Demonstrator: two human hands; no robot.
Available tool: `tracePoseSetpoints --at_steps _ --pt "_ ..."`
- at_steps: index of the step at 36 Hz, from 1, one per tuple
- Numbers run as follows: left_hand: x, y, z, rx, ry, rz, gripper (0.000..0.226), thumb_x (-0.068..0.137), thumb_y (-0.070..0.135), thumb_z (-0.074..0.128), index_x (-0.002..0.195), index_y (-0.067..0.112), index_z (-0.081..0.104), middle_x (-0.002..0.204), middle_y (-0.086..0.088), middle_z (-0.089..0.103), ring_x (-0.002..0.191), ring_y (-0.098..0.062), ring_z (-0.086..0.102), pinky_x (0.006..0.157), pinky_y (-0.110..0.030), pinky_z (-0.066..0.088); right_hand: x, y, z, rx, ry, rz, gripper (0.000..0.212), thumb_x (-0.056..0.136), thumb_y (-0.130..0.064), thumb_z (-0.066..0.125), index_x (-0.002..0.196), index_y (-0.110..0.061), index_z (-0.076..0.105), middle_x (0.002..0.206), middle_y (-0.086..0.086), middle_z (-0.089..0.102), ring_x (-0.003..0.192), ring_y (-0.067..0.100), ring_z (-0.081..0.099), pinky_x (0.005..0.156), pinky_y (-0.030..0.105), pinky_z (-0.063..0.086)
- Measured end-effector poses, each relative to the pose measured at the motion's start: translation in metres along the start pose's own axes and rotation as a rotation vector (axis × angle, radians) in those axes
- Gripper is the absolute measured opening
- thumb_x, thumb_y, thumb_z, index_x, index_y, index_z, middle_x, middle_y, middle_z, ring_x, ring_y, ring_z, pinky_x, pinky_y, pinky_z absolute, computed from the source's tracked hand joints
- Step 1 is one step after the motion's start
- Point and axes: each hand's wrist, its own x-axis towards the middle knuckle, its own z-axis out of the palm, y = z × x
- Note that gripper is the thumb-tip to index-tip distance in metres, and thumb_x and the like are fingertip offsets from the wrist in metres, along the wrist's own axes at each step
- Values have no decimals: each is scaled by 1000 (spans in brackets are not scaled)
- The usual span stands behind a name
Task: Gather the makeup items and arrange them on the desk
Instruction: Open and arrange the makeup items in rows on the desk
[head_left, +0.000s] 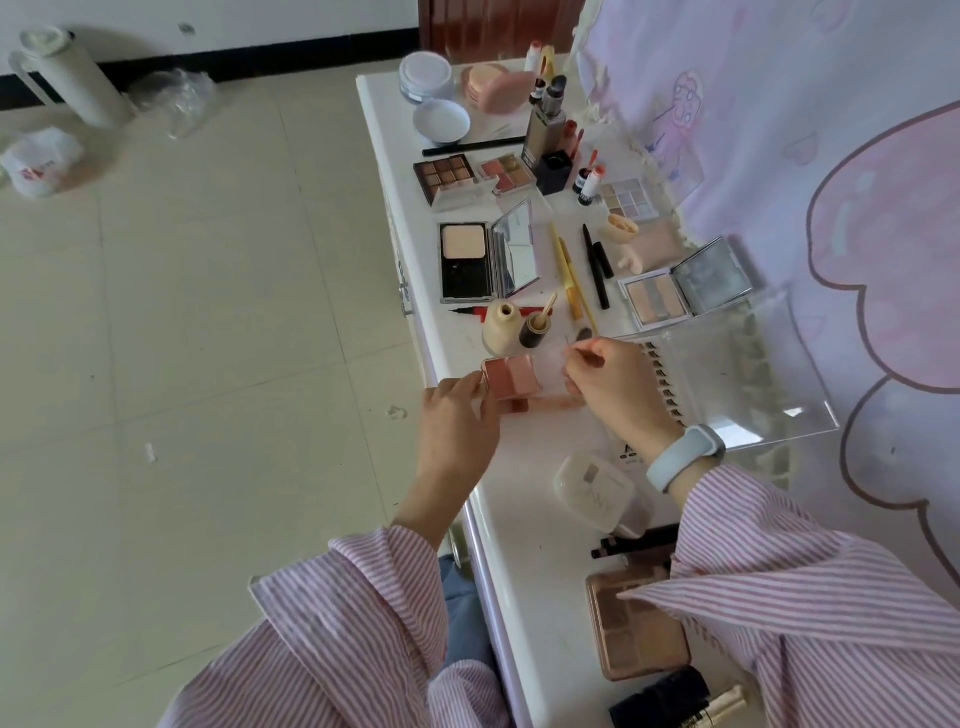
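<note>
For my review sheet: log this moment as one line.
left hand holds blush palette base | right hand pinches its clear lid | palette open | at desk front edge

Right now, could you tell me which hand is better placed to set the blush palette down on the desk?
The left hand: its fingers already grip the blush palette at its near edge. The right hand is busy pinching the palette's clear lid.
</note>
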Motion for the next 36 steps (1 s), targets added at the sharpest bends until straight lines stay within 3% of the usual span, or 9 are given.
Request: tracePoseSetpoints --at_steps 5,8,13,19,21,24,27,32,36 --pt "-12 -5 6 5 24 -58 38 91 17 56 127 7 53 122 -11 50 116 -26 41 99 -34 35 -5 2 -1 -28 4 -38 28 94 -17 49 115 -4 61 110 8 66 102 19 62 90 26 47" --pt "-16 -9 12 3 71 -71 34 90 25 60 118 6 60 114 -10 51 109 -25 43 95 -34 36 -13 10 -4 -76 96 -76 31 94 -16 47 123 -5 54 117 6 60 98 12 55 85 18 40" --pt "-18 -14 21 -8 121 -7 20 85 23 66 97 7 67 99 -11 52 94 -28 45 84 -41 42 -29 32 -4 -216 147 -210 19 91 -8 50 108 -5 60 106 8 61 95 19 56 83 27 46" --pt "-20 -24 21 31 130 148 13 81 18 71 90 10 68 92 -5 52 85 -25 49 76 -32 34 -46 41 -1 -350 115 -400 10 83 -3 56 91 -3 62 90 9 61 85 23 57 65 29 52" --pt "-23 -27 16 -49 115 211 12 80 16 72 90 10 68 91 0 49 80 -21 53 74 -29 41 -52 41 -1 -379 90 -486 17 83 -10 51 95 -5 62 93 7 59 88 21 55 67 27 51" --pt "-31 -26 5 -184 66 259 9 81 14 70 89 11 67 87 11 52 75 -4 54 69 -8 39 -57 43 1 -423 29 -594 27 81 -13 54 106 -7 61 103 6 59 95 21 52 79 30 49" --pt "-38 -17 -8 -367 20 186 9 84 14 67 84 22 63 81 14 60 77 -4 57 65 -13 42 -58 41 6 -440 -36 -636 36 78 -14 65 113 -8 60 105 4 62 96 19 51 82 35 49" --pt "-48 0 -30 -595 -18 141 26 88 13 61 74 35 61 80 7 69 80 -9 62 67 -25 45 -65 27 12 -291 -129 -606 33 85 -31 48 105 -10 63 94 0 64 88 16 57 74 28 52" --pt "-52 4 -35 -675 3 125 5 82 33 61 85 30 60 85 1 70 85 -11 64 71 -27 48 -70 20 19 -171 -103 -555 19 84 -16 65 100 -6 65 91 -2 53 73 7 52 69 11 46"
